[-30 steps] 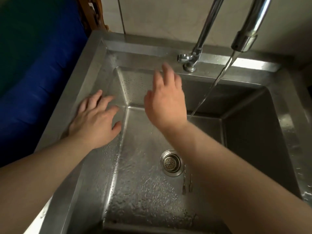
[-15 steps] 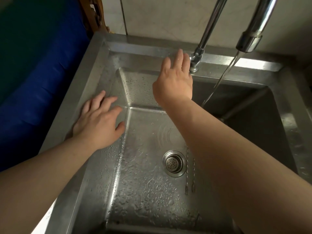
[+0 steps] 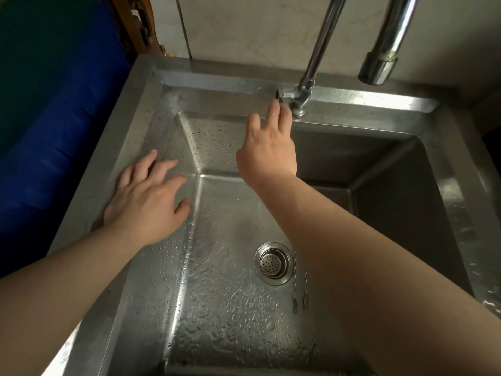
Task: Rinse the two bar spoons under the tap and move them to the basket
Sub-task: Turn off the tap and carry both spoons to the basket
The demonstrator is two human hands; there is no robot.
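Two thin twisted bar spoons (image 3: 294, 291) lie side by side on the wet sink floor, just right of the drain strainer (image 3: 273, 263); their forked ends point toward me and my right forearm hides their upper parts. My right hand (image 3: 267, 150) is raised at the back of the sink, fingertips touching the small tap handle (image 3: 283, 95). The tap spout (image 3: 378, 65) hangs at the upper right with no water coming out. My left hand (image 3: 147, 202) rests flat, fingers spread, on the sink's left slope. No basket is in view.
The steel sink (image 3: 406, 103) has a raised drainer area on the left and a deeper basin on the right. A blue surface (image 3: 54, 118) borders the sink on the left. A tiled wall (image 3: 257, 31) stands behind the tap.
My right hand rose from mid-sink to the tap handle. The water stream that ran from the spout has stopped. My left hand has stayed in place.
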